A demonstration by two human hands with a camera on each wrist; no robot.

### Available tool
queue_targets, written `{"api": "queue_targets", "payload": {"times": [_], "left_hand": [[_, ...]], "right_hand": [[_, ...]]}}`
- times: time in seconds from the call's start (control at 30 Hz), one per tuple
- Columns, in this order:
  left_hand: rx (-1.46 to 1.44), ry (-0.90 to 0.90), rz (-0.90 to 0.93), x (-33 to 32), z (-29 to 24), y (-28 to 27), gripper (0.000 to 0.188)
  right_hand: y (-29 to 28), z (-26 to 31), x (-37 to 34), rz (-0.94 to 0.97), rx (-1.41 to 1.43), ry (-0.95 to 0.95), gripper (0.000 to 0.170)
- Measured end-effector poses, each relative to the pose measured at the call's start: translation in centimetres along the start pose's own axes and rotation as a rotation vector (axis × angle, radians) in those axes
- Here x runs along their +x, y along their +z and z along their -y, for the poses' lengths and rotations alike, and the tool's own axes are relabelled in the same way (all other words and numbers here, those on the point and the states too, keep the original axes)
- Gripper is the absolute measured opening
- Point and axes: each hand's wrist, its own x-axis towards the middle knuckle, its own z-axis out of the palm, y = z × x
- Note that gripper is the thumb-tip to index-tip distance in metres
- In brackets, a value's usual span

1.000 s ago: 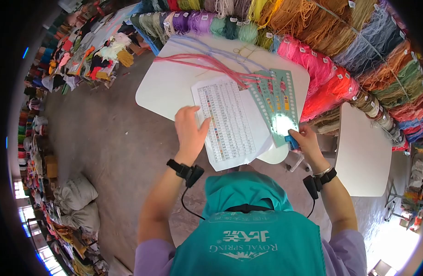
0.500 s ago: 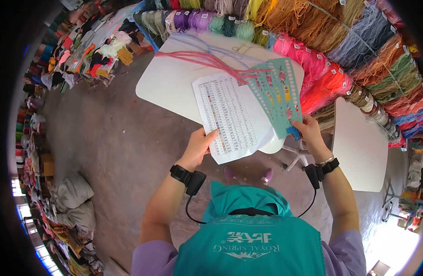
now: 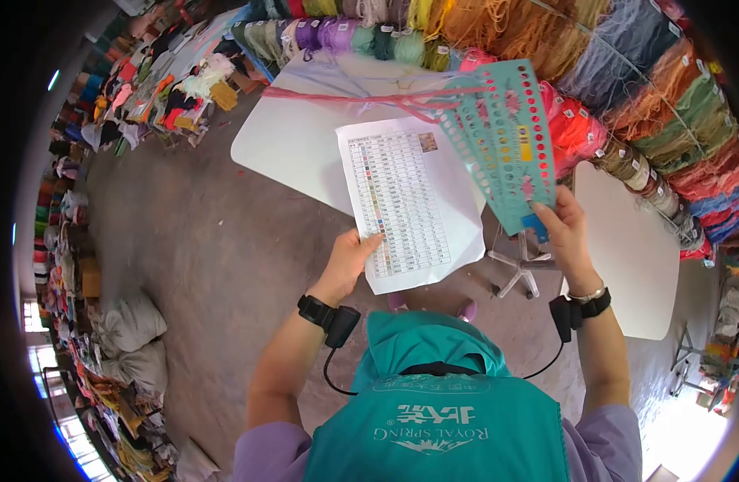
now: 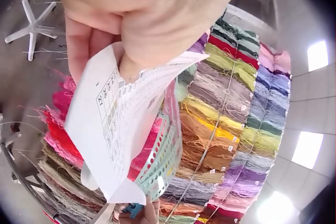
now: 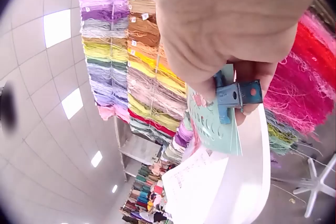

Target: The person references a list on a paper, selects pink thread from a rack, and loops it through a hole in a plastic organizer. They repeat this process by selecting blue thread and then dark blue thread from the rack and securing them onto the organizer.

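My left hand (image 3: pixel 347 263) pinches the left edge of a printed paper sheet (image 3: pixel 410 205) between thumb and fingers; the left wrist view shows the sheet (image 4: pixel 113 124) bent under the thumb. My right hand (image 3: pixel 569 241) grips the lower end of several fanned green punched cards (image 3: pixel 506 153), beside a blue clip (image 3: pixel 535 227). That clip (image 5: pixel 239 94) sits across the cards' edge in the right wrist view. Pink threads (image 3: pixel 345 98) trail leftward from the cards over the white table (image 3: pixel 281 145).
Racks of coloured yarn hanks (image 3: pixel 514 32) line the far side. Another white table (image 3: pixel 626 265) stands at the right, with a wheeled chair base (image 3: pixel 518 269) beside it. Grey sacks (image 3: pixel 132 325) lie on the floor at left, and cloth piles (image 3: pixel 177 88) cover a table behind.
My left hand has come down to the sheet's edge and taken hold of it. The right hand has raised the green cards and moved them rightward, apart from the sheet.
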Motion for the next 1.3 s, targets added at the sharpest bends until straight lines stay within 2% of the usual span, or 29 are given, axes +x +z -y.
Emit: {"api": "queue_targets", "payload": {"times": [0.1, 0.3, 0.37, 0.5, 0.53, 0.6, 0.63, 0.67, 0.83, 0.93, 1.07, 1.1, 1.17, 1.23, 1.27, 1.3], "left_hand": [[-0.023, 0.006, 0.093, 0.0, 0.0, 2.6, 0.035], [-0.026, -0.034, 0.305, 0.4, 0.2, 10.7, 0.036], [0.014, -0.051, 0.357, -0.2, 1.2, 15.6, 0.035], [0.044, -0.043, 0.425, -1.8, 3.4, 26.3, 0.031], [0.041, -0.05, 0.431, 0.3, 2.6, 24.1, 0.031], [0.037, -0.057, 0.447, -0.2, 4.0, 29.4, 0.031], [0.049, -0.056, 0.451, 0.3, 4.3, 29.7, 0.031], [0.063, -0.056, 0.453, 1.1, 4.9, 30.8, 0.031], [0.169, -0.04, 0.405, 1.8, 8.1, 41.0, 0.032], [0.251, -0.029, 0.313, 2.8, 9.3, 42.3, 0.032], [0.447, -0.165, 0.242, 3.0, 9.3, 43.0, 0.033], [0.516, -0.152, 0.244, 3.0, 9.3, 43.2, 0.034], [0.691, -0.072, 0.23, 2.7, 7.9, 44.4, 0.036], [1.052, -0.018, 0.26, 3.2, 6.5, 44.4, 0.048], [1.154, -0.048, 0.271, 3.3, 5.8, 44.5, 0.055], [1.258, -0.081, 0.278, 3.6, 5.2, 44.4, 0.062]], "right_hand": [[-3.8, 2.5, -3.3, -0.106, -0.104, -0.097, 0.017], [-14.5, 3.7, -11.9, -0.392, -0.041, -0.221, 0.022], [-19.2, 4.2, -15.6, -0.481, -0.041, -0.28, 0.024], [-30.0, 3.7, -23.3, -0.607, 0.008, -0.269, 0.018], [-28.3, 2.1, -21.4, -0.63, -0.016, -0.274, 0.016], [-32.8, 1.2, -23.9, -0.678, -0.017, -0.22, 0.016], [-32.8, 0.2, -23.8, -0.704, -0.015, -0.193, 0.016], [-32.5, -0.3, -22.9, -0.807, -0.016, -0.161, 0.015], [-43.2, -5.3, -25.8, -0.734, 0.022, 0.188, 0.015], [-43.3, -5.4, -24.7, -0.702, 0.074, 0.304, 0.017], [-43.7, -6.1, -24.2, -0.621, 0.12, 0.416, 0.02], [-44.4, -6.7, -24.6, -0.627, 0.061, 0.42, 0.023], [-46.2, -6.7, -25.2, -0.631, -0.307, 0.429, 0.028], [-47.7, -3.7, -25.2, -0.575, -0.805, 0.376, 0.028], [-48.0, -2.1, -25.1, -0.54, -1.052, 0.362, 0.028], [-48.5, -0.6, -24.6, -0.529, -1.058, 0.333, 0.028]]}}
